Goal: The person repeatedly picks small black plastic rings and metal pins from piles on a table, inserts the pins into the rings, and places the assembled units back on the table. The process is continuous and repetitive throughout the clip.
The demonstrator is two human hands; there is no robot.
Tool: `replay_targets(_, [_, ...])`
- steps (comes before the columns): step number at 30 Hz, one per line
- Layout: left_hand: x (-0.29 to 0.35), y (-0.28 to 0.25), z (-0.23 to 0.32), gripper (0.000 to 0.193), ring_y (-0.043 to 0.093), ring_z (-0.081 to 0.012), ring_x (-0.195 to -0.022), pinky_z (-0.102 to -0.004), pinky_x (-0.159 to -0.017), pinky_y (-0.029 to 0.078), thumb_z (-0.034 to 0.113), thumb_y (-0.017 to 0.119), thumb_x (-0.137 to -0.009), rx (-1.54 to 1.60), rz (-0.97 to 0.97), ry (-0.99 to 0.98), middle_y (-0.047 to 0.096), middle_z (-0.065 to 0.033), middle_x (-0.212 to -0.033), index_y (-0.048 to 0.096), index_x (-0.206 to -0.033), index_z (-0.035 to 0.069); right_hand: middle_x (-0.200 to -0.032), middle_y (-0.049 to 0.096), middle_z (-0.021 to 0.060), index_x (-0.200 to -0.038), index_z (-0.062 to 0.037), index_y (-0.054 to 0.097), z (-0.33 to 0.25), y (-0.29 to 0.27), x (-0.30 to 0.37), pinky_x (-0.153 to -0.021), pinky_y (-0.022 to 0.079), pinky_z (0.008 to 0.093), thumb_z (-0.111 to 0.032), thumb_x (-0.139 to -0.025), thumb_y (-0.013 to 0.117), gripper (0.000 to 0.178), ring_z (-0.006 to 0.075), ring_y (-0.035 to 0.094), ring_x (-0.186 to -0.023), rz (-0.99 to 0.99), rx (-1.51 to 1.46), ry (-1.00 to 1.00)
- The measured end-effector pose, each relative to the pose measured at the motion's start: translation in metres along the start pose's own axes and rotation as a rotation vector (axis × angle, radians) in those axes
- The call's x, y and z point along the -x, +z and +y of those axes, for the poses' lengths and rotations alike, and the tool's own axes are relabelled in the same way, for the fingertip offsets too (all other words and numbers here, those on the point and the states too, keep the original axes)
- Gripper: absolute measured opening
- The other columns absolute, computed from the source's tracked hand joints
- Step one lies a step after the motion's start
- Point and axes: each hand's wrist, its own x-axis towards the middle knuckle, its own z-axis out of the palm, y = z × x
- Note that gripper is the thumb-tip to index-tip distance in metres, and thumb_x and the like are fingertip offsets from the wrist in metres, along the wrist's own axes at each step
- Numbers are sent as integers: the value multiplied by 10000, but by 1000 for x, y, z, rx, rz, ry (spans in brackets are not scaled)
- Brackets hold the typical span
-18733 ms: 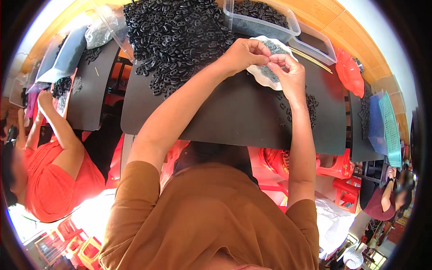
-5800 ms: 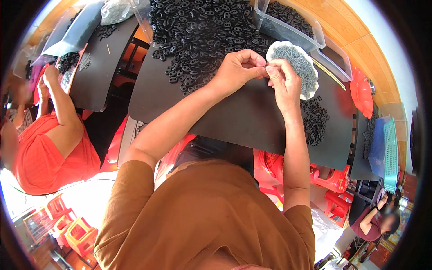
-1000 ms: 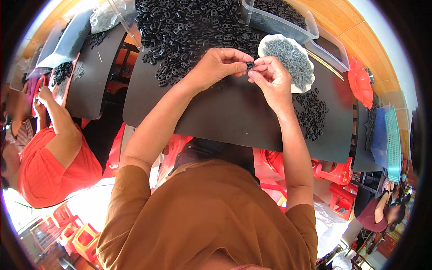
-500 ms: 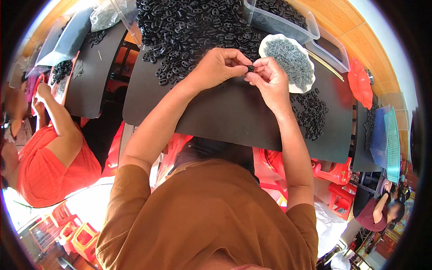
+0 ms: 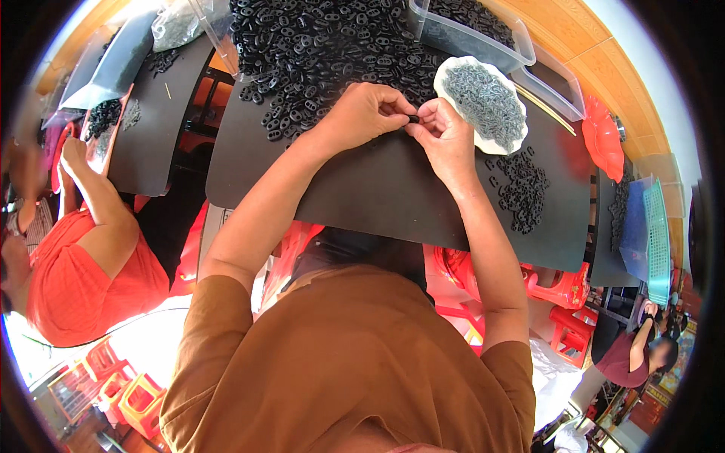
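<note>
Over the dark table [image 5: 377, 189], my two hands meet at a small black plastic piece [image 5: 413, 119]. My left hand [image 5: 366, 113] pinches it from the left with thumb and forefinger. From the right, the fingertips of my right hand [image 5: 445, 140] close on the same piece; whether they hold a second small part is hidden. Beyond my hands spreads a big heap of black oval two-hole pieces [image 5: 325, 57]. A white scalloped plate [image 5: 507, 145], heaped with small greyish clear parts [image 5: 483, 98], sits just past my right hand. Nearer on the right lies a smaller pile of thin black pieces [image 5: 522, 192].
A clear plastic bin [image 5: 476, 49] stands at the back, with thin yellowish sticks [image 5: 547, 112] beside it. Farther right are a red scalloped dish [image 5: 603, 140] and a turquoise basket [image 5: 657, 234]. On the left, a person in red [image 5: 98, 272] sits at another dark table [image 5: 147, 151].
Both hands have shifted slightly left, still pinching the black piece, which now shows turned to a flatter angle. The right hand has come a little closer to the left.
</note>
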Motion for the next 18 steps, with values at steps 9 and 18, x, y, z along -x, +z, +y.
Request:
replay_targets(9, [3, -2, 3, 125, 676, -115, -761, -264, -713, 542, 17, 682, -813, -156, -16, 62, 718, -76, -835, 724, -928, -5, -774, 683, 76, -884, -15, 606, -3, 4, 7, -615, 515, 263, 51, -757, 738, 195, 150, 667, -684, 16, 134, -66])
replay_targets(18, [4, -2, 3, 107, 682, -135, -748, -277, -709, 544, 15, 685, -808, -158, -3, 57, 723, -91, -824, 715, -908, -8, -784, 690, 68, -893, -16, 626, -2, 3, 9, -612, 514, 257, 68, -765, 719, 179, 132, 668, -704, 2, 106, -64])
